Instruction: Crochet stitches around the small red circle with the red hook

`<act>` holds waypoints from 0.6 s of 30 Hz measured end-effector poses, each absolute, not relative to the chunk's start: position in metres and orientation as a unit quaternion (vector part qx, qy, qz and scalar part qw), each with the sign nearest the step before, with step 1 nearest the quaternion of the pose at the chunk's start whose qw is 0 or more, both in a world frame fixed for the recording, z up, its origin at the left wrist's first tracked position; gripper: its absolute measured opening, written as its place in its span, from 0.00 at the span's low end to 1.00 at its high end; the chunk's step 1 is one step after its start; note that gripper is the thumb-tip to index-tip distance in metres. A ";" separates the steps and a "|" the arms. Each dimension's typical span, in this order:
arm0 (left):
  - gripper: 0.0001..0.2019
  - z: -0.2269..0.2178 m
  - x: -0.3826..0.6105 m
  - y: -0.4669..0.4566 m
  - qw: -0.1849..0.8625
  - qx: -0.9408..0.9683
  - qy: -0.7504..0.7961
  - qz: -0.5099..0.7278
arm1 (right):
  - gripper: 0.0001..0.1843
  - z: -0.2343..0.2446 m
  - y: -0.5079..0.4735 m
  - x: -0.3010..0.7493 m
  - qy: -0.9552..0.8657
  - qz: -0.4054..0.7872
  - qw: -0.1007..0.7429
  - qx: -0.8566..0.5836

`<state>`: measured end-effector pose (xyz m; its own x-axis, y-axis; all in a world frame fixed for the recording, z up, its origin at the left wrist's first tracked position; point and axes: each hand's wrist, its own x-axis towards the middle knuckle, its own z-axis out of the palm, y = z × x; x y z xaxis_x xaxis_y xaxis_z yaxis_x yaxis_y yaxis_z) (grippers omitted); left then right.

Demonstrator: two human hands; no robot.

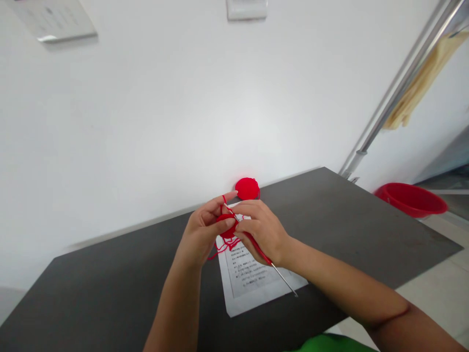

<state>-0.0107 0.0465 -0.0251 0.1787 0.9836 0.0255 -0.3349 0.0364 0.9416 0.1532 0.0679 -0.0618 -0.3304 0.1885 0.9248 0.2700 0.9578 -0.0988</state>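
Red yarn piece [226, 228], judged only part worked, is pinched in my left hand [200, 226] above the paper sheet [235, 304], between the far and near edges of the tabletop [117, 288]. My right hand [266, 230] grips the hook [259, 249], one end at the piece. Compact body formed, loose strands [231, 243] hanging; the yarn ball [247, 188], near the far edge, holds unworked stock.

Soft glare brightens the wall [205, 107] while fine print [251, 270] blurs
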 end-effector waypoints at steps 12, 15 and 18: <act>0.22 -0.017 -0.020 0.047 0.731 0.407 0.275 0.473 | 0.05 -0.021 0.053 0.177 -0.824 0.152 0.542 -0.064; 0.21 -0.016 -0.019 0.045 0.720 0.420 0.241 0.497 | 0.05 -0.020 0.048 0.179 -0.811 0.187 0.550 -0.071; 0.20 -0.013 -0.017 0.042 0.721 0.407 0.245 0.504 | 0.05 -0.020 0.045 0.179 -0.791 0.241 0.555 -0.090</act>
